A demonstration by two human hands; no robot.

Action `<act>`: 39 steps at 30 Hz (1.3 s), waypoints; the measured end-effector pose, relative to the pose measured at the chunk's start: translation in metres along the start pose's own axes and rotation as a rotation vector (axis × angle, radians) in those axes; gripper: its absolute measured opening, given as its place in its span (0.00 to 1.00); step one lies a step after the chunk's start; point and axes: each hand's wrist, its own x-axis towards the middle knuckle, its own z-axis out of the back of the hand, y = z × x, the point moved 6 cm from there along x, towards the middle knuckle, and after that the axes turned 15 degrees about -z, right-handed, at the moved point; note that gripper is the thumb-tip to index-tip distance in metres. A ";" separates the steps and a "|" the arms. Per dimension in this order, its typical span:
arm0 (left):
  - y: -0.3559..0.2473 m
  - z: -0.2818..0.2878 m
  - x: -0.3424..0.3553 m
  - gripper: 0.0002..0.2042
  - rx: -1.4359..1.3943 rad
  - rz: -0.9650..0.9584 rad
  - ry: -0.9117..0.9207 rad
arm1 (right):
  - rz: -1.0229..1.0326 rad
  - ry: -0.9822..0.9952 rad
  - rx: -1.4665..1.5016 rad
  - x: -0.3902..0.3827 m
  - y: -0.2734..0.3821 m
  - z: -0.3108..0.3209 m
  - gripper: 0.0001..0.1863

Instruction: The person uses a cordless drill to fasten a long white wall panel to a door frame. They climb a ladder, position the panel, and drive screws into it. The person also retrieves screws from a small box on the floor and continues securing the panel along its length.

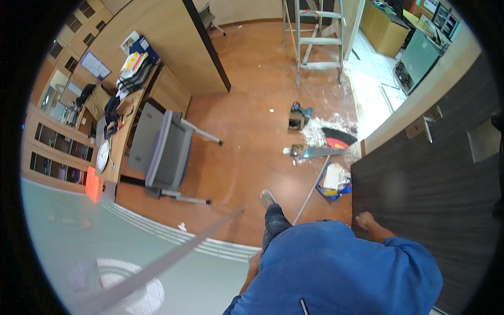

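My left hand [255, 260] hangs low beside my leg; the edge of my blue shirt partly covers it and its fingers are hidden. My right hand [367, 220] is close to the dark wood-grain door [420, 210], fingers curled. What it holds, if anything, cannot be made out, nor whether it touches the door. Ahead of me on the floor is a blue container [331, 193] with white scraps in it. A thin pole [311, 197] slants from near it toward my body, its lower end hidden. Beyond lie a handsaw [317, 151] and a cordless drill [301, 111].
White debris [317, 132] and a black-and-red piece [338, 139] lie by the doorway. A stepladder [319, 42] stands farther off. At left are a grey chair [170, 149], a cluttered desk [131, 113] and a glass partition [173, 273]. An orange bin [93, 185] stands by the desk.
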 end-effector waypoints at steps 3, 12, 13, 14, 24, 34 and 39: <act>0.041 0.102 0.091 0.14 -0.791 0.496 -0.251 | -0.354 -0.061 0.367 0.010 0.016 0.001 0.20; -0.008 0.340 0.321 0.12 -0.714 0.183 -0.339 | 0.112 -0.219 0.605 0.066 0.217 0.156 0.24; -0.009 0.346 0.338 0.12 -0.696 0.164 -0.327 | 0.099 -0.214 0.612 0.064 0.229 0.174 0.24; -0.010 0.346 0.352 0.13 -0.676 0.152 -0.315 | 0.111 -0.243 0.629 0.065 0.240 0.193 0.24; -0.041 0.338 0.401 0.19 -0.248 0.122 0.068 | -0.125 -0.097 0.240 0.162 0.166 0.219 0.26; -0.072 0.407 0.587 0.27 -0.392 0.214 0.090 | -0.104 -0.221 0.286 0.237 0.165 0.251 0.25; -0.088 0.444 0.738 0.32 -0.329 0.030 0.068 | -0.407 -0.182 0.981 0.280 0.178 0.266 0.22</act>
